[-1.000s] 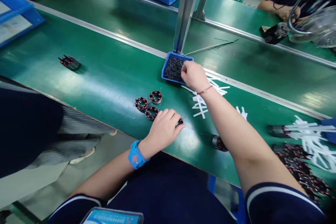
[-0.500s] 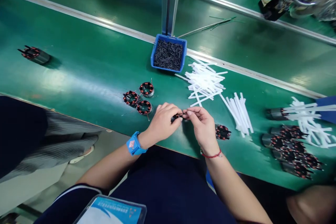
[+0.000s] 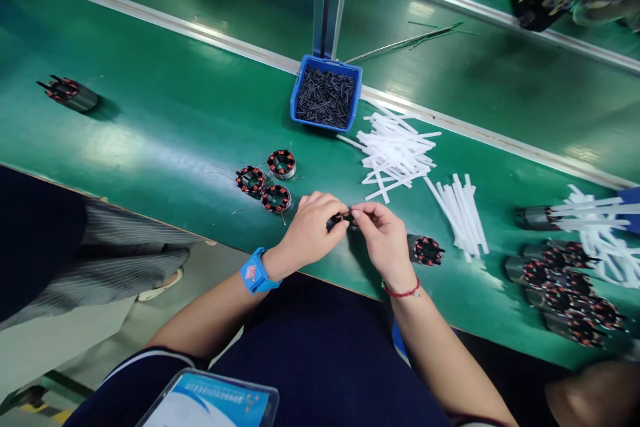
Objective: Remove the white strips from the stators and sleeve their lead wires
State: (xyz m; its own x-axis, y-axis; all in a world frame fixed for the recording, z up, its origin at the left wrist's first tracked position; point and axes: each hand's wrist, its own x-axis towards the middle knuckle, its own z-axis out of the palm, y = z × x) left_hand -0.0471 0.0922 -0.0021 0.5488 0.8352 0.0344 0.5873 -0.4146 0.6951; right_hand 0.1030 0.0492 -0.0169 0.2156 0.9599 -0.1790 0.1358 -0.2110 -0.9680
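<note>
My left hand point(image 3: 316, 225) curls around a small motor stator point(image 3: 334, 221) with a dark rim and copper windings, held just above the bench edge; most of it is hidden by the fingers. Against its right side, my right hand point(image 3: 386, 235) has thumb and forefinger pinched together on something thin and dark, too small to make out. Three wound stators, a back one point(image 3: 281, 165), a left one point(image 3: 249, 180) and a front one point(image 3: 276, 199), stand grouped beyond my left hand, fine wire ends sticking out. Another stator point(image 3: 427, 250) lies just right of my right wrist.
A blue bin point(image 3: 326, 95) of short black tubes sits by the metal post point(image 3: 331, 0). White strips point(image 3: 397, 150) lie heaped beside it, with a neater bundle point(image 3: 459, 215) nearer. Several stators point(image 3: 563, 287) crowd the right; one stator point(image 3: 73, 94) lies far left.
My right fingertips have come slightly closer to the stator in my left hand. The view has shifted a little, so the bench items appear moved; both hands keep their hold.
</note>
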